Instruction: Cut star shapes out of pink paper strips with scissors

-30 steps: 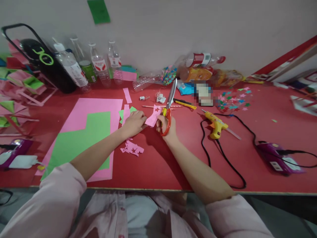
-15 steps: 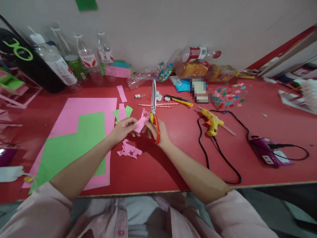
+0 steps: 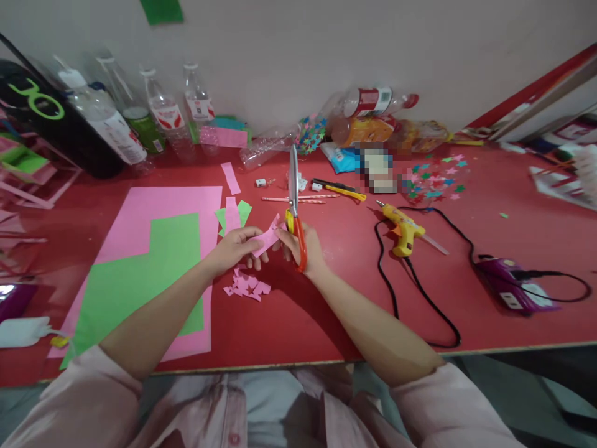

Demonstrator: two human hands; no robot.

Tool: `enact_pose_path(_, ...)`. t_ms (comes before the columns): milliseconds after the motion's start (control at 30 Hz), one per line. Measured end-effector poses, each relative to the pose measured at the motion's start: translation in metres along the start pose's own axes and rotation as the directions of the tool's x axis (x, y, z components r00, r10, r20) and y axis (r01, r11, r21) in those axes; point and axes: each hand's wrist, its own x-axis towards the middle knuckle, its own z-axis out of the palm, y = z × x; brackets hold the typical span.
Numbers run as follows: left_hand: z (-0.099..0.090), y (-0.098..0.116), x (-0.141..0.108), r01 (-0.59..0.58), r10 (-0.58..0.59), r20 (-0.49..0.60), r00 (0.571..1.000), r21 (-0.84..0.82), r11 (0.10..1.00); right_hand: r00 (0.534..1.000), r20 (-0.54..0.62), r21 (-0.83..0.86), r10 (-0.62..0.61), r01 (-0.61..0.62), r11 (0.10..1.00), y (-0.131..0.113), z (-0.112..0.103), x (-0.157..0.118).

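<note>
Between my hands is a small pink paper strip [image 3: 267,241], its left end pinched by my left hand [image 3: 239,244]. My right hand [image 3: 298,246] touches the strip's right end with thumb and fingers. Scissors [image 3: 293,180] with red and yellow handles hang on that same hand, blades together and pointing away from me. Under the hands lies a small heap of pink paper scraps [image 3: 247,284], some with star-shaped cutouts. Just beyond my left hand rest a pink strip [image 3: 232,214] and green paper pieces [image 3: 243,211].
Large pink [image 3: 186,198] and green sheets [image 3: 140,280] cover the table's left part. A yellow glue gun [image 3: 403,231] and purple power strip [image 3: 513,286] lie right, with cords. Bottles [image 3: 168,115] line the wall. Paper stars [image 3: 438,177], pencils [image 3: 298,199] and a cutter [image 3: 342,190] lie behind.
The pink strip has turned and bent between my hands, so its star-shaped cutout no longer shows clearly. My right hand and the scissors have shifted slightly right. The whole view has moved a little.
</note>
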Motion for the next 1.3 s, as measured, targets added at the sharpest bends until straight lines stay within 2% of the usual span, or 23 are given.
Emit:
enact_pose_path(100,-0.005,-0.002,0.004,-0.133,0.128,-0.111,0.986,-0.043,0.99,1.0,0.03,-0.059,-0.003,0.004,0.998,-0.007,-0.004,-0.001)
enact_pose_path(200,-0.012,-0.003,0.008,-0.296,0.252,-0.288,0.924,-0.122,0.947,0.988,0.138,-0.193,0.064,-0.037,0.98,-0.014,-0.011,-0.001)
enact_pose_path(333,-0.015,0.0,0.009,-0.422,0.299,-0.505,0.81,-0.146,0.895,0.964,0.256,-0.435,0.069,0.051,0.899,-0.02,-0.02,-0.001)
enact_pose_path(433,-0.016,0.001,0.01,-0.454,0.311,-0.555,0.772,-0.138,0.881,0.955,0.271,-0.584,0.123,0.062,0.809,-0.022,-0.021,-0.003)
enact_pose_path(533,-0.017,0.001,0.011,-0.46,0.318,-0.549,0.773,-0.14,0.877,0.943,0.279,-0.63,0.181,0.038,0.775,-0.023,-0.018,-0.005)
enact_pose_path(767,-0.016,0.003,0.01,-0.415,0.278,-0.538,0.796,-0.152,0.897,0.887,0.388,-0.497,0.251,-0.027,0.867,-0.028,-0.015,-0.011)
enact_pose_path(1000,-0.017,0.003,0.009,-0.416,0.288,-0.54,0.791,-0.13,0.9,0.871,0.403,-0.464,0.282,-0.072,0.883,-0.028,-0.016,-0.011)
enact_pose_path(1300,-0.017,0.003,0.009,-0.417,0.3,-0.529,0.794,-0.115,0.902,0.872,0.409,-0.435,0.269,-0.072,0.897,-0.02,-0.016,-0.009)
